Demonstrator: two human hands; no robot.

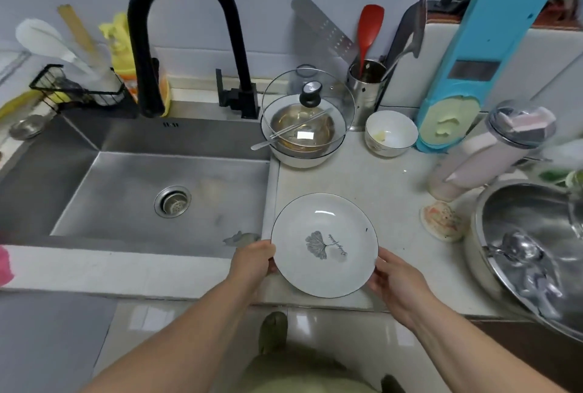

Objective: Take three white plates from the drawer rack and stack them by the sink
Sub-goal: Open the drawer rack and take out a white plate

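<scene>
A white plate (325, 228) with a thin dark rim and a leaf print sits over the pale counter (391, 184), just right of the steel sink (132, 190). My left hand (254, 261) grips its left edge, and my right hand (396, 279) grips its right edge. I cannot tell whether the plate rests on the counter or hovers just above it, nor whether more plates lie under it. The drawer rack is out of view.
A black faucet (186, 29) arches over the sink. Behind the plate stand a white bowl with a glass lid (307, 127), a small white bowl (391, 132) and a utensil holder (367, 86). A large steel basin (533, 250) fills the right edge.
</scene>
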